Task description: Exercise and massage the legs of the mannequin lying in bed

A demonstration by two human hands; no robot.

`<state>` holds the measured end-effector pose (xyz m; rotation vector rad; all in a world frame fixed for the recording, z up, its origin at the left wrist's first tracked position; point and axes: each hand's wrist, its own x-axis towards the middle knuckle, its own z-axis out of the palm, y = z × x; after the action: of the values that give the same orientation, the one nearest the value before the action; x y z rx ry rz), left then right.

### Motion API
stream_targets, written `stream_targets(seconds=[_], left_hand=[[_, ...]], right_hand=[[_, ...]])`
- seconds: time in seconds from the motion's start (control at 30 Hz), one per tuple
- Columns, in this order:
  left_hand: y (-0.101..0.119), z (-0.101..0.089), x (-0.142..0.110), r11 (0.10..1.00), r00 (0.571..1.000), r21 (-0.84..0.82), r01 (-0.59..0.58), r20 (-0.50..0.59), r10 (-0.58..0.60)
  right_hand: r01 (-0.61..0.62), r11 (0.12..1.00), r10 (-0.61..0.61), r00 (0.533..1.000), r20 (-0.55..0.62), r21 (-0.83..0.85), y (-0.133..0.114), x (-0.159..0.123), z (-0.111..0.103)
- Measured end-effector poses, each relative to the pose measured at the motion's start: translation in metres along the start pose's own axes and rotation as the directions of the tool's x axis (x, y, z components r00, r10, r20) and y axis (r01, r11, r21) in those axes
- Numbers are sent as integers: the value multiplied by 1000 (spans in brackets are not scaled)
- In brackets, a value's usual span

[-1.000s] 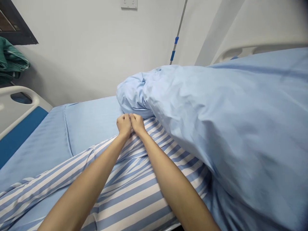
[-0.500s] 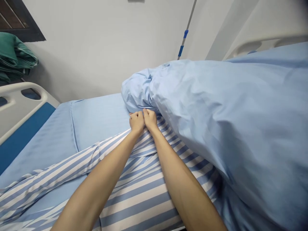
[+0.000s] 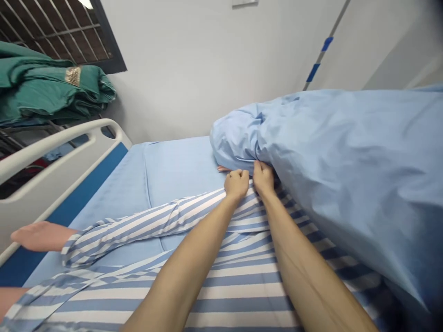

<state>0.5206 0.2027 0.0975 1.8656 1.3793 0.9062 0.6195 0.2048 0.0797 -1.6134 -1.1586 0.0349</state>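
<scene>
Both my arms reach forward over a blue-and-white striped garment point(image 3: 242, 276) worn by a person lying on the bed. My left hand point(image 3: 236, 183) and my right hand point(image 3: 263, 177) sit side by side as closed fists at the garment's far edge, and seem to pinch its cloth. They lie right under the bunched edge of a light blue duvet point(image 3: 328, 152), which the right hand's knuckles touch. What the fingers hold is partly hidden.
The striped sleeve point(image 3: 138, 226) stretches left and ends at the lying person's hand point(image 3: 38, 235). The light blue bed sheet point(image 3: 173, 166) lies beyond, and a white bed rail point(image 3: 69, 138) runs along the left. Folded green cloths point(image 3: 51, 92) are stacked behind the rail. A white wall stands behind.
My two fists have stayed together and slid forward to the duvet's edge. The view has swung left, bringing the lying person's hand and more of the rail into sight.
</scene>
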Motion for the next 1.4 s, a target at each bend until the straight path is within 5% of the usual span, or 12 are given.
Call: stream_targets(seconds=[0.1, 0.17, 0.4, 0.53, 0.67, 0.8, 0.97, 1.07, 1.17, 1.27, 1.4], left_hand=[[-16, -29, -7, 997, 1000, -82, 1, 23, 0], [-40, -65, -17, 995, 997, -98, 32, -63, -38], [-158, -266, -78, 959, 940, 211, 190, -320, -116], [-210, -332, -118, 835, 906, 441, 329, -395, -148], [-238, -338, -141, 650, 854, 595, 473, -492, -171], [-246, -332, -143, 562, 853, 660, 499, -488, -185], [-250, -335, -143, 618, 877, 644, 450, -449, -171], [-254, -340, -144, 692, 885, 576, 435, -415, -211], [-262, -349, -143, 805, 909, 446, 391, -326, -261], [-271, -363, -137, 865, 919, 331, 376, -256, -301], [-278, -380, -125, 926, 921, 157, 342, -250, -298]], right_hand=[[19, 1000, -19, 1000, 7, 2, 2, -3, 2], [18, 1000, -18, 1000, 10, 4, 1, -4, 2], [24, 998, -20, 998, 55, -58, -1, -2, 3], [34, 958, 14, 986, 166, -284, -10, -5, 4], [208, 768, 100, 895, 435, -605, -29, -15, 5], [311, 690, 72, 869, 490, -653, -72, -35, 25], [416, 858, -170, 784, 597, -301, -178, -108, 107], [347, 937, -295, 742, 601, 32, -248, -183, 175], [186, 958, -281, 753, 595, 217, -301, -252, 227], [100, 968, -221, 778, 588, 231, -326, -286, 249], [68, 957, -224, 789, 573, 281, -329, -280, 248]])
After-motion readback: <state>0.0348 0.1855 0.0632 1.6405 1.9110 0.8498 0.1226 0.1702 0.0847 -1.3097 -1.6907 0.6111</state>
